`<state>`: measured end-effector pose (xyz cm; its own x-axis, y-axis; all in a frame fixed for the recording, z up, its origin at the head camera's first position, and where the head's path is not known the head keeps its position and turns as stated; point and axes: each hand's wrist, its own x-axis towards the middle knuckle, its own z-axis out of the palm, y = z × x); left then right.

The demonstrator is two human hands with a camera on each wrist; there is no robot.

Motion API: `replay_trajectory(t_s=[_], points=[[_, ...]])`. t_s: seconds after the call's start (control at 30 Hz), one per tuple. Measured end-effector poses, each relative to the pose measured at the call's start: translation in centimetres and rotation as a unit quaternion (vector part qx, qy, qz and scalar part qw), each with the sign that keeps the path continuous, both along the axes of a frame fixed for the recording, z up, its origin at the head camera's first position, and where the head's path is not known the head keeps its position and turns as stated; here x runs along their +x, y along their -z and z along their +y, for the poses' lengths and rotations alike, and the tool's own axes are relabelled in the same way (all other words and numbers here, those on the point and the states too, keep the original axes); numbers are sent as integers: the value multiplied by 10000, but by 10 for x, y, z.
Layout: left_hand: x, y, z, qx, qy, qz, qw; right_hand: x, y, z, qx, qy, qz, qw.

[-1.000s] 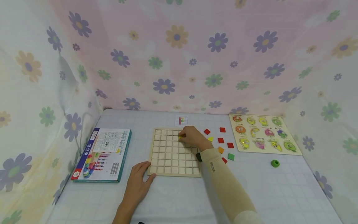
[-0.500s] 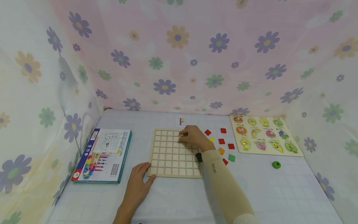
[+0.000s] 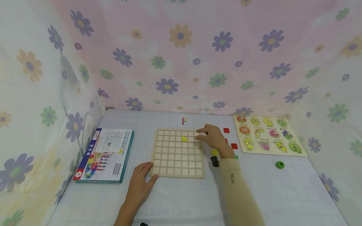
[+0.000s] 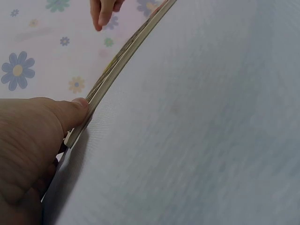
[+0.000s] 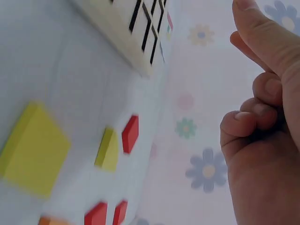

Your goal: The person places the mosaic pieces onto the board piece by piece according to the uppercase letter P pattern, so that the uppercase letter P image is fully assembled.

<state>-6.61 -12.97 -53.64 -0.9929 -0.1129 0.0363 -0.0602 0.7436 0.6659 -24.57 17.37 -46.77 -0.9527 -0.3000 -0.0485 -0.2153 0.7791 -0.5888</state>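
A square wooden grid board (image 3: 167, 149) lies flat on the table, a yellow tile (image 3: 184, 139) sitting in one of its upper cells. At the board's front left corner my left hand (image 3: 139, 180) holds the edge; in the left wrist view its thumb (image 4: 75, 112) rests against the rim. My right hand (image 3: 214, 138) is above the board's right edge, holding nothing. Its thumb and index finger are extended and apart, the other fingers curled in the right wrist view. Beneath that arm lie another yellow tile (image 3: 214, 152) and a partly covered green tile (image 3: 236, 157).
Red tiles (image 3: 234, 146) lie right of the board; an orange tile (image 5: 52, 221) shows in the right wrist view. Behind the board is a small printed card (image 3: 184, 121). A boxed toy (image 3: 106, 157) stands left, a fruit puzzle board (image 3: 267, 136) and green bead (image 3: 280, 164) right.
My right hand has let go of the yellow tile, which now lies in a grid cell, and has moved right to the board's edge. The left hand has stayed at the corner.
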Motion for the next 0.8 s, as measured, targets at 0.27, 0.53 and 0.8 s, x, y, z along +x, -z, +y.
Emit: replay_trajectory(t_s=[0.27, 0.53, 0.8], points=[[-1, 1, -1, 47, 47, 40, 10000, 24, -5, 48, 75, 415, 361, 9985], [-1, 1, 0, 69, 33, -24, 10000, 46, 4, 92, 116, 1162, -215, 9929], [0, 1, -1, 160, 20, -239, 9996, 58, 17, 114, 140, 1438, -579, 9878]])
